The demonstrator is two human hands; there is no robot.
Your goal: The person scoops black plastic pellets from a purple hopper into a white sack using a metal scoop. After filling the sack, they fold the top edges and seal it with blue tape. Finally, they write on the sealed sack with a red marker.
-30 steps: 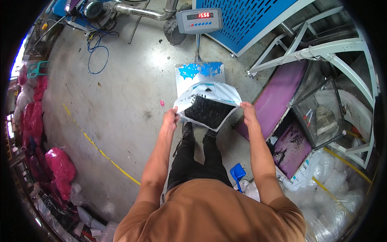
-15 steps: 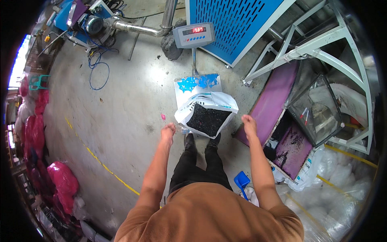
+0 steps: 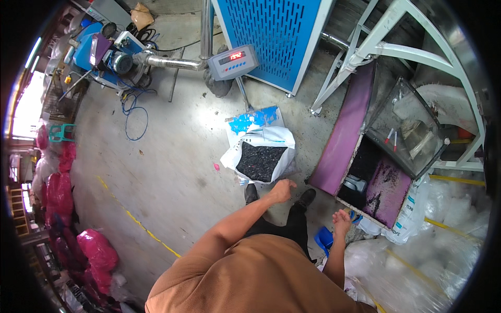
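An open white sack [image 3: 282,136] full of black pellets or flakes [image 3: 261,163] stands on the platform scale [image 3: 254,121], whose worn blue-and-white plate shows behind it. My left hand [image 3: 282,191] is just off the sack's near right corner, fingers curled in with nothing seen in them. To the right, my right hand [image 3: 342,221] hangs beside the purple bin, its fingers apart and loosely bent, holding nothing I can see. A blue scoop [image 3: 324,239] lies just below it. Behind the sack, the scale's display [image 3: 233,61] shows lit red digits.
An open purple bin [image 3: 389,195] with black residue stands at right, under a white metal frame [image 3: 417,55]. A blue slotted cabinet [image 3: 274,44] is at the back. Clear plastic bundles [image 3: 417,266] lie at lower right, pink bags [image 3: 98,250] at left. Blue hose [image 3: 136,122] loops on the floor.
My body has turned to the right and my feet have moved apart. My left hand has crossed rightward in front of the sack; my right hand has come down toward the bin and scoop. The display's digits differ.
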